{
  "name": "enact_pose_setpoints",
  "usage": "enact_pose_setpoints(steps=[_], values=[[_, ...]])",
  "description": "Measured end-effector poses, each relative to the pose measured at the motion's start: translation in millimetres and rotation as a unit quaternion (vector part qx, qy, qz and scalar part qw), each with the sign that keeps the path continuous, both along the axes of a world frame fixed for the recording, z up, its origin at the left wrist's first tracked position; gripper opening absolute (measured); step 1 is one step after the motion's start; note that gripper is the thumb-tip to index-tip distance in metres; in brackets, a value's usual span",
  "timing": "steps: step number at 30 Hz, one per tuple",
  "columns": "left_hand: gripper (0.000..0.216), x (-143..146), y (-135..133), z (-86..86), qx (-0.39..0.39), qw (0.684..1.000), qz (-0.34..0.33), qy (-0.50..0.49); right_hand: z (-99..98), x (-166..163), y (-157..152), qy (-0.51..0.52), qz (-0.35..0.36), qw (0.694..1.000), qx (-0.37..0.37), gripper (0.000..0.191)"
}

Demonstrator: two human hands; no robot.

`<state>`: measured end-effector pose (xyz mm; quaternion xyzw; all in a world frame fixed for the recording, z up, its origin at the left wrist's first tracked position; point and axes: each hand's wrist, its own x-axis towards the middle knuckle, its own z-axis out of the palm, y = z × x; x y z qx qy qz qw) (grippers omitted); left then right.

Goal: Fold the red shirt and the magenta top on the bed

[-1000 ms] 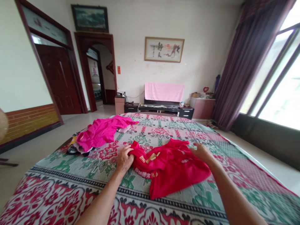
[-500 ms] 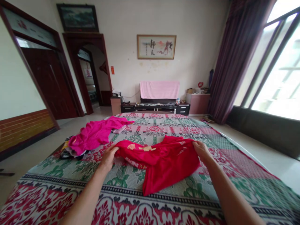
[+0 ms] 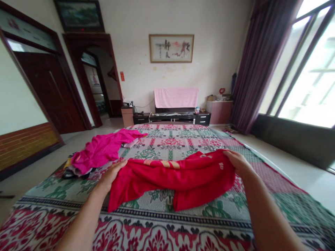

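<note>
A red shirt (image 3: 162,177) with pale yellow print is stretched sideways between my two hands, its lower parts hanging onto the patterned bed cover (image 3: 154,237). My left hand (image 3: 114,173) pinches the shirt's upper left edge. On the other side, my right hand (image 3: 237,161) grips its upper right corner. The cloth sags in folds along the middle, and the far side of the shirt is partly hidden behind the raised edge.
Bright pink clothing (image 3: 104,148) lies in a heap on the bed's left side, with darker garments under it. Past the bed's far edge stand a low black cabinet (image 3: 202,119) and a pink cloth (image 3: 176,97) draped over something. Purple curtains (image 3: 258,69) hang at the right.
My hands have spread farther apart, the left moving left and the right moving right. The shirt is pulled wider, and its left part now hangs down below my left hand.
</note>
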<state>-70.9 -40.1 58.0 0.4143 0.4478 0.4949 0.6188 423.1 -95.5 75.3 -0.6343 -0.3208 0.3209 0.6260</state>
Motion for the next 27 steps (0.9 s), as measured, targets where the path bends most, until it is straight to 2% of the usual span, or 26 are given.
enact_pose_setpoints(steps=[2, 4, 5, 7, 10, 12, 15, 19, 21, 24, 27], values=[[0.032, -3, 0, -1.7, 0.000, 1.000, -0.012, 0.018, 0.7, -2, -6, -0.101, 0.077, 0.982, -0.138, 0.022], [0.029, -7, -1, -2.7, -0.007, 0.999, -0.029, 0.017, 3.2, -6, -7, -0.243, 0.129, 0.932, -0.234, 0.030], [0.029, -9, -1, -3.2, -0.009, 0.999, -0.037, 0.014, 4.5, -9, -5, -0.313, 0.131, 0.904, -0.261, 0.037], [0.030, -13, -1, -5.0, -0.002, 0.999, -0.046, 0.018, 5.5, -19, 1, -0.433, 0.095, 0.860, -0.252, 0.044], [0.037, -17, 5, -10.7, 0.024, 0.997, -0.027, 0.073, 0.0, -41, 13, -0.532, 0.021, 0.829, -0.172, 0.044], [0.043, -19, 10, -15.4, 0.049, 0.990, 0.007, 0.134, -7.9, -56, 18, -0.550, 0.017, 0.819, -0.162, 0.046], [0.049, -23, 16, -18.8, 0.097, 0.960, 0.047, 0.258, -21.2, -68, 20, -0.545, 0.040, 0.807, -0.225, 0.054], [0.038, -26, 18, -12.4, 0.191, 0.874, 0.057, 0.443, -33.8, -64, 21, -0.523, 0.033, 0.804, -0.282, 0.066], [0.034, -25, 18, -7.5, 0.240, 0.836, 0.061, 0.490, -37.2, -59, 22, -0.526, 0.041, 0.799, -0.289, 0.059], [0.032, -21, 17, -0.5, 0.304, 0.797, 0.071, 0.517, -36.4, -54, 23, -0.541, 0.066, 0.792, -0.277, 0.041], [0.033, -17, 15, 9.5, 0.356, 0.763, 0.100, 0.530, -20.1, -51, 20, -0.541, 0.008, 0.813, -0.217, 0.033]])
